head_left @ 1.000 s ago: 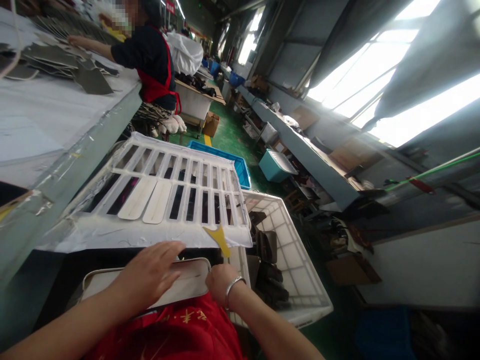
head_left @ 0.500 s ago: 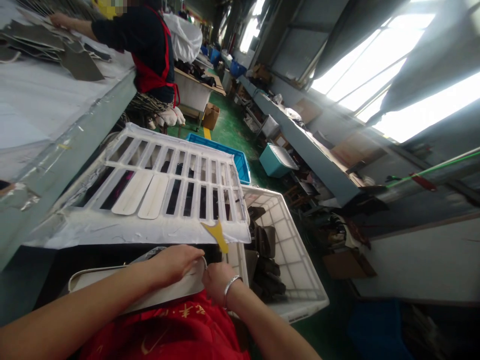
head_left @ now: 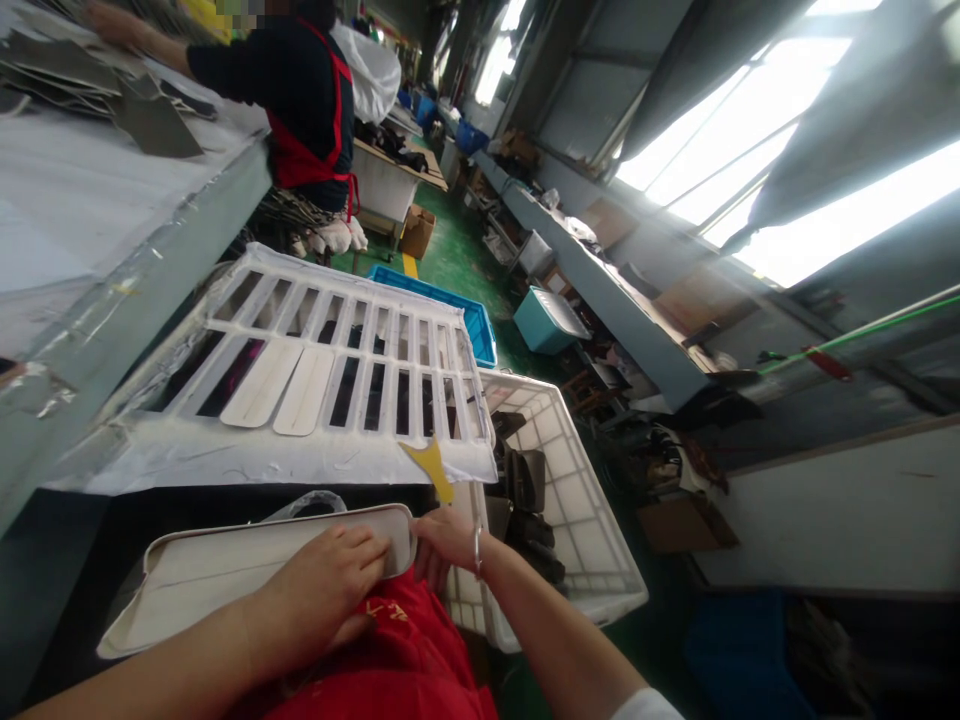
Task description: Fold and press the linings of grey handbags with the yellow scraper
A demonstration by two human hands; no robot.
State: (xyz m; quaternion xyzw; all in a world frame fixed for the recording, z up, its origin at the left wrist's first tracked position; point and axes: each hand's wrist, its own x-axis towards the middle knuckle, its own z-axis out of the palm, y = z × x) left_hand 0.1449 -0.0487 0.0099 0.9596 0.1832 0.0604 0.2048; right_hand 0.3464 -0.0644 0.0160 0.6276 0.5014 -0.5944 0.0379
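A long cream panel (head_left: 225, 575) with rounded corners and a turned-up rim lies across my lap. It looks like a part of a bag, though I cannot tell for sure. My left hand (head_left: 334, 580) holds the panel near its right part, fingers bent over its face and thumb on the near side. At the panel's right end, my right hand (head_left: 442, 540) grips the rim between thumb and fingers. A clear plastic loop (head_left: 311, 503) shows behind the far edge. Two similar cream pieces (head_left: 304, 390) lie on a white slatted rack (head_left: 337, 460) in front of me.
Right of my hands stands a white crate (head_left: 592, 520) with dark pieces inside. A yellow forked piece (head_left: 431, 465) sticks up at the rack's near edge. Beyond is a blue crate (head_left: 480, 335). A co-worker (head_left: 300, 100) works at the table (head_left: 142, 230) on the left.
My left hand has slid off the panel's far rim toward me, onto its face. The panel is turned more face up. My right hand has shifted slightly up and right.
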